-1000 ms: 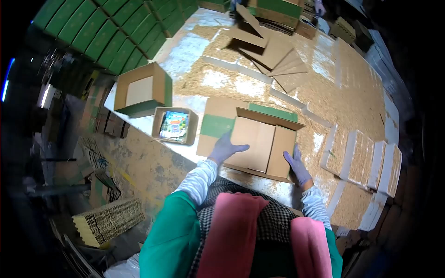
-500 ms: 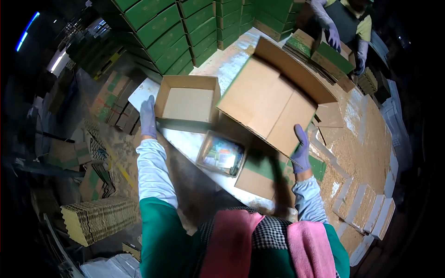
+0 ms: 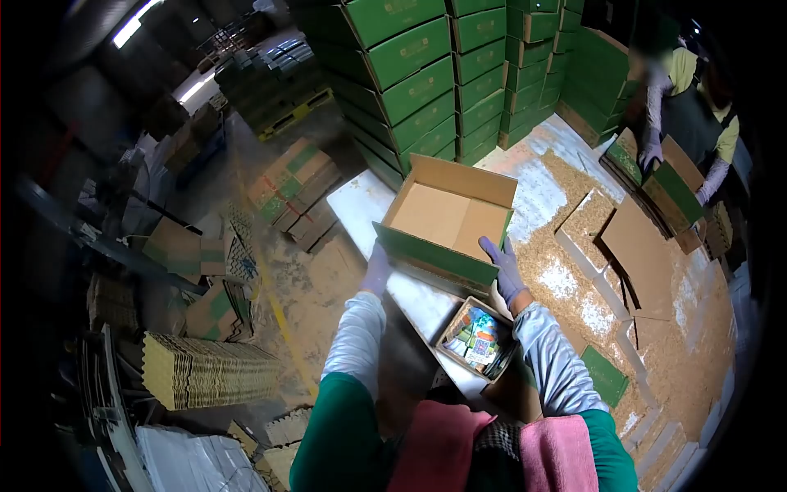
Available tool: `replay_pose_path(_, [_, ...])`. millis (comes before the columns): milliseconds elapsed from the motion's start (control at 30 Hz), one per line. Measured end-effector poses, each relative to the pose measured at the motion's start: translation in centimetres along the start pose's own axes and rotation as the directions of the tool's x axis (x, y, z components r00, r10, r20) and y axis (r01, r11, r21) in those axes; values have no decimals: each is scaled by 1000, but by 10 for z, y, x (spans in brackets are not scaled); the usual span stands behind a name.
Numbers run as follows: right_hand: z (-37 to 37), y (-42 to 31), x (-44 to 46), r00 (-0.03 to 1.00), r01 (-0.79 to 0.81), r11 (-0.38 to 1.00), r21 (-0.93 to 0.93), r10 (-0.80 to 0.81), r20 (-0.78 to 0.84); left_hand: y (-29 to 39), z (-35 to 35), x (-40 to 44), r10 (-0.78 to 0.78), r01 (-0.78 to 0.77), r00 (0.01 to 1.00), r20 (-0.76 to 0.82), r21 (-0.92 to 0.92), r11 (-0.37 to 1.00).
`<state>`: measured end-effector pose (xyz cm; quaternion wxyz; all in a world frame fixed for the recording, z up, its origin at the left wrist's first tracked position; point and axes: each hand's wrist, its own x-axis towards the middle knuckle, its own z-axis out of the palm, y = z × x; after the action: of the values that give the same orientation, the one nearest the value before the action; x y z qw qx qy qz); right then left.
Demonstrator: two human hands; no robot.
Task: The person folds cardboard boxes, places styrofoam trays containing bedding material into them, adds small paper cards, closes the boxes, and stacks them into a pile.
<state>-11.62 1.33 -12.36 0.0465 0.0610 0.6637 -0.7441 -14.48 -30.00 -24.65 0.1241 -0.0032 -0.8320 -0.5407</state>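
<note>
An open green-and-brown cardboard box [image 3: 447,215] sits at the left end of the table, over or on another box largely hidden beneath it. My right hand [image 3: 507,266] grips its near right corner, thumb over the edge. At the near left corner is my left hand [image 3: 378,269], touching or close to the box side; its fingers are partly hidden behind the cardboard. Just in front of the box, a small carton [image 3: 478,340] holds colourful printed packets.
Tall stacks of green boxes [image 3: 414,61] rise behind the table. At the back right a co-worker [image 3: 684,107] handles another box. Flat cardboard [image 3: 639,254] and white-edged blocks lie on the right. A corrugated stack [image 3: 211,371] stands at lower left.
Both hands and the box have moved left along the table, and the box now rests above where the other box stood. My left hand has come to its side. The view has turned left.
</note>
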Motion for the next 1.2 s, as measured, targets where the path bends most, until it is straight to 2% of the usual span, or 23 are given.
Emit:
replay_pose_path(33, [-7, -2, -5, 1000, 11, 1000, -4, -11, 8, -3, -2, 4, -78, 75, 997, -19, -106, 992])
replay_pose_path(67, [-15, -2, -15, 990, 36, 936, -351, -81, -115, -4, -3, 9, -155, 143, 987, -39, -214, 966])
replay_pose_path(100, [-26, 0, -29, 958, 7, 760, -650, -190, -213, 33, -23, 12, -327, 307, 939, 109, 168, 937])
replay_pose_path(133, [-47, -13, -55, 974, 54, 867, -495, -155, -165, 70, -36, 12, -521, 364, 836, 171, 538, 760])
replay_pose_path(167, [-79, -24, -88, 986, 87, 941, -326, -128, -104, 91, -37, 3, -510, 361, 845, 164, 528, 769])
replay_pose_path(200, [-125, -13, -117, 996, 44, 959, -281, -63, -57, 108, -37, -14, -254, 278, 960, -113, 351, 894])
replay_pose_path(233, [-157, -19, -163, 991, 3, 936, -351, -50, -126, 131, -37, -32, -17, 115, 907, -422, 209, 971])
replay_pose_path(300, [-233, -7, -258, 960, -116, 846, -520, -39, -277, 234, -19, -86, 287, -232, 913, -290, 210, 950])
replay_pose_path(333, [-274, 16, -306, 936, -210, 736, -643, -38, -349, 277, -2, -125, 194, -193, 980, 40, -39, 980])
replay_pose_path(367, [-303, 32, -357, 897, -398, 576, -714, 81, -434, 288, 31, -158, 254, -292, 912, 322, 74, 954])
replay_pose_path(433, [-282, 18, -429, 668, -688, -23, -726, 372, -645, 283, 104, -235, 253, -288, 558, 790, -101, 952])
replay_pose_path(500, [-346, 201, -495, 738, -672, -19, -741, -100, -667, 248, 158, -310, 290, -540, 384, 877, -42, 841])
replay_pose_path(567, [-370, 229, -538, 825, -558, 54, -828, -78, -560, 229, 185, -341, -284, -680, 254, 925, 379, 628])
replay_pose_path(600, [-352, 199, -540, 903, -415, 119, -902, -66, -425, 219, 182, -349, -158, -758, 353, 922, 381, 529])
replay_pose_path(633, [-346, 193, -539, 898, -424, 122, -897, -70, -434, 213, 189, -351, -203, -750, 366, 908, 418, 513])
replay_pose_path(700, [-337, 184, -543, 815, -469, 486, -737, -84, -573, 210, 190, -356, -200, -751, 395, 897, 440, 492])
replay_pose_path(833, [-311, 143, -523, 879, -411, 469, -781, -22, -476, 218, 181, -351, -245, -640, 532, 811, 574, 510])
replay_pose_path(900, [-307, 141, -509, 904, -360, 527, -770, -10, -428, 221, 188, -348, -289, -632, 543, 789, 610, 478])
replay_pose_path(967, [-298, 151, -496, 919, -357, 446, -821, 12, -393, 230, 190, -341, -337, -598, 550, 764, 642, 479])
replay_pose_path(1033, [-288, 136, -489, 895, -435, 342, -833, 59, -443, 221, 187, -332, -263, -569, 587, 766, 621, 539])
replay_pose_path(1067, [-294, 144, -491, 877, -468, 346, -813, 68, -475, 215, 188, -333, -257, -595, 559, 788, 597, 537])
replay_pose_path(1133, [-301, 160, -491, 893, -391, 366, -845, -72, -444, 205, 184, -329, -164, -544, 707, 688, 676, 497])
replay_pose_path(1200, [-301, 159, -496, 888, -384, 394, -835, -91, -451, 201, 185, -325, -139, -552, 690, 711, 640, 534])
